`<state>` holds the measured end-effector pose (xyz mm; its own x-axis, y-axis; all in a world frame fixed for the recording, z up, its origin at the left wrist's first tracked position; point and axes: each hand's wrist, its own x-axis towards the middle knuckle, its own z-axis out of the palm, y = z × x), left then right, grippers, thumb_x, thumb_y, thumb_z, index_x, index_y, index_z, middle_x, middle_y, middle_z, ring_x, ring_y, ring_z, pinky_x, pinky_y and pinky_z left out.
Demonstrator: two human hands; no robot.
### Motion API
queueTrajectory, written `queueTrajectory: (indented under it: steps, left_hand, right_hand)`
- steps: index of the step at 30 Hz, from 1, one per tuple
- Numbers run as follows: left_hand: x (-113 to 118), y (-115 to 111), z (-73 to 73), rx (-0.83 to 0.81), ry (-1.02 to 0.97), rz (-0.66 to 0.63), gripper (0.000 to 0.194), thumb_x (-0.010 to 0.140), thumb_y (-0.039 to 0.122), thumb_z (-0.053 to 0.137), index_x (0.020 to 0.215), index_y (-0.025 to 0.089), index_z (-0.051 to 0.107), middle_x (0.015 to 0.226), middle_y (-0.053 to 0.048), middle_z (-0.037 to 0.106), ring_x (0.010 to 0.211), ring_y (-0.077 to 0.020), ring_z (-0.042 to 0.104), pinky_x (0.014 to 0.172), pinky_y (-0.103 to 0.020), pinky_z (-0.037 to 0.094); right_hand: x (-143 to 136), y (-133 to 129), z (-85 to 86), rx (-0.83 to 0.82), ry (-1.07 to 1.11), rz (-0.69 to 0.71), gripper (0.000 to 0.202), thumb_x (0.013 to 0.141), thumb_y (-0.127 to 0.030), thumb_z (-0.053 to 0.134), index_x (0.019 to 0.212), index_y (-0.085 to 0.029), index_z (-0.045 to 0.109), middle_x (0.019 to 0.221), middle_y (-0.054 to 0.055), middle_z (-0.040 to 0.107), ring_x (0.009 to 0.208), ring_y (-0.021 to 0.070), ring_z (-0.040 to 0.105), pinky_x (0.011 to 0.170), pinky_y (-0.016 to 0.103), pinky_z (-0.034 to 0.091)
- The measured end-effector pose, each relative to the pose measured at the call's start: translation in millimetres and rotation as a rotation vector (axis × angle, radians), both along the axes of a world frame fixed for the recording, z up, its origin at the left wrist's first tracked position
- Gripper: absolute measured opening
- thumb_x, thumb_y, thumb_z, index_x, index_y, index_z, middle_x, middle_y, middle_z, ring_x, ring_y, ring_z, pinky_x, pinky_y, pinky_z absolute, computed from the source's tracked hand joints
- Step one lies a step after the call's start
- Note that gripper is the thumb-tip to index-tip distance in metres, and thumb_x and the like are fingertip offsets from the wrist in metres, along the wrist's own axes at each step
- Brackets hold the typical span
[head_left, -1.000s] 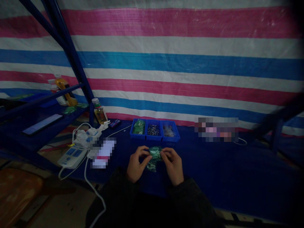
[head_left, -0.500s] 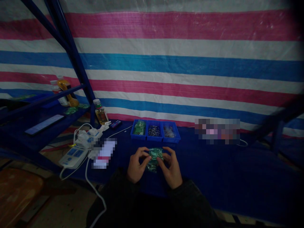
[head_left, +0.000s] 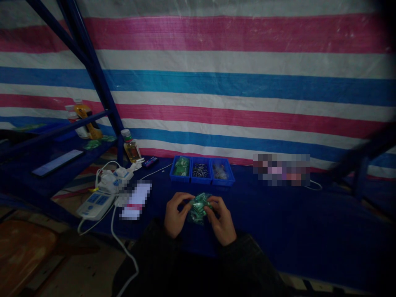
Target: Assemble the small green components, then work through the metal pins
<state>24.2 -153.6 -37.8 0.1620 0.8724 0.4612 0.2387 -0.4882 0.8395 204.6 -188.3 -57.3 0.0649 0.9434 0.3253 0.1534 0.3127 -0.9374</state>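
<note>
A small green plastic packet (head_left: 200, 203) is pinched between both hands over the blue table. My left hand (head_left: 177, 213) grips its left edge, fingers bent and thumb pressed in. My right hand (head_left: 220, 219) has thumb and fingers closed on its right side. The packet's lower part hangs toward me, and its contents cannot be made out. Just beyond the hands stand three joined blue bins: the left bin (head_left: 180, 178) holds green packets (head_left: 182, 166), the middle one small metal pieces (head_left: 200, 170), the right one clear plastic bits (head_left: 220, 171).
On the left lie a power strip (head_left: 96, 203) with plugs and white cables, a blurred phone-like screen (head_left: 137, 200) and a drink bottle (head_left: 131, 147). A blue metal frame (head_left: 102, 84) rises there. Striped sheeting (head_left: 232, 99) hangs behind the table (head_left: 287, 231). A pixelated item lies back right.
The packet has tilted and shifted slightly between the fingers, its face now turned at an angle. Both hands have moved slightly left. The bins have stayed in place.
</note>
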Motion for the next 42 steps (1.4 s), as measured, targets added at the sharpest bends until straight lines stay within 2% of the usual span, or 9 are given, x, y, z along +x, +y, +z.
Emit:
queueTrajectory:
  steps: [6,13,16,18,23,27,31,37,42]
  left_hand:
    - [0,-2,4.3,0.011,-0.011,0.001,0.021,0.090,0.016,0.062,0.106,0.021,0.075,0.106,-0.009,0.071,0.101,-0.0232,0.066,0.081,-0.032,0.053]
    - [-1,-2,5.8,0.055,0.012,0.018,0.014,0.091,0.019,0.064,0.092,0.021,0.077,0.100,-0.009,0.070,0.097,-0.0232,0.065,0.082,-0.034,0.053]
    - [0,-2,6.6,0.055,-0.001,0.058,0.010,0.091,0.023,0.066,0.089,0.020,0.076,0.100,-0.009,0.071,0.099,-0.0236,0.066,0.082,-0.034,0.053]
    - [1,-3,6.6,0.022,0.003,0.069,0.012,0.092,0.026,0.066,0.089,0.019,0.075,0.096,-0.008,0.073,0.094,-0.0226,0.068,0.082,-0.033,0.054]
    - [2,-4,2.1,-0.055,0.010,0.069,0.015,0.091,0.032,0.067,0.092,0.018,0.071,0.083,-0.004,0.075,0.077,-0.0189,0.070,0.078,-0.031,0.056]
    - [2,-3,-2.2,-0.055,-0.034,0.120,0.016,0.088,0.032,0.071,0.092,0.017,0.067,0.086,-0.003,0.073,0.074,-0.0161,0.069,0.072,-0.026,0.054]
    - [2,-3,-1.6,-0.059,-0.050,0.121,0.013,0.088,0.029,0.071,0.093,0.018,0.069,0.088,-0.003,0.073,0.077,-0.0170,0.070,0.075,-0.027,0.054]
    - [-2,-3,4.6,-0.017,-0.012,0.090,0.019,0.096,0.024,0.059,0.098,0.021,0.078,0.096,-0.006,0.074,0.093,-0.0210,0.070,0.086,-0.032,0.053]
    - [-3,-2,3.9,-0.023,0.001,0.069,0.018,0.094,0.023,0.062,0.102,0.022,0.078,0.098,-0.006,0.074,0.092,-0.0212,0.069,0.084,-0.032,0.054]
  right_hand:
    - [0,1,0.4,-0.049,0.038,0.052,0.022,0.095,-0.041,0.059,0.107,-0.022,0.059,0.067,-0.003,0.058,0.053,0.0138,0.052,0.052,0.025,0.044]
    - [4,0,2.2,-0.051,0.040,0.076,0.030,0.101,-0.046,0.047,0.109,-0.020,0.061,0.064,-0.003,0.054,0.053,0.0145,0.053,0.053,0.026,0.043]
    - [6,-1,6.2,0.058,-0.051,0.055,0.034,0.102,-0.044,0.043,0.111,-0.020,0.064,0.074,0.001,0.061,0.062,0.0166,0.058,0.061,0.029,0.047]
    - [6,-2,8.9,0.141,-0.113,0.028,0.030,0.100,-0.043,0.049,0.110,-0.020,0.066,0.086,0.004,0.064,0.071,0.0187,0.061,0.066,0.031,0.050]
    - [3,0,10.1,0.203,-0.187,-0.130,0.018,0.097,-0.034,0.057,0.093,-0.021,0.069,0.097,0.009,0.067,0.088,0.0239,0.066,0.078,0.037,0.054]
    - [1,1,4.6,0.149,-0.135,-0.169,0.015,0.096,-0.034,0.059,0.101,-0.021,0.067,0.088,0.006,0.069,0.072,0.0199,0.066,0.070,0.035,0.055]
    - [0,-1,2.2,0.114,-0.039,-0.172,0.029,0.093,-0.033,0.062,0.119,-0.022,0.057,0.083,0.002,0.069,0.061,0.0166,0.064,0.061,0.030,0.054]
    - [4,-6,8.9,0.144,-0.163,-0.121,0.021,0.097,-0.031,0.055,0.109,-0.022,0.070,0.088,0.006,0.074,0.070,0.0210,0.071,0.069,0.034,0.058]
    - [5,-6,8.2,0.150,-0.170,-0.137,0.021,0.095,-0.030,0.058,0.108,-0.022,0.072,0.087,0.005,0.075,0.073,0.0213,0.071,0.071,0.034,0.058]
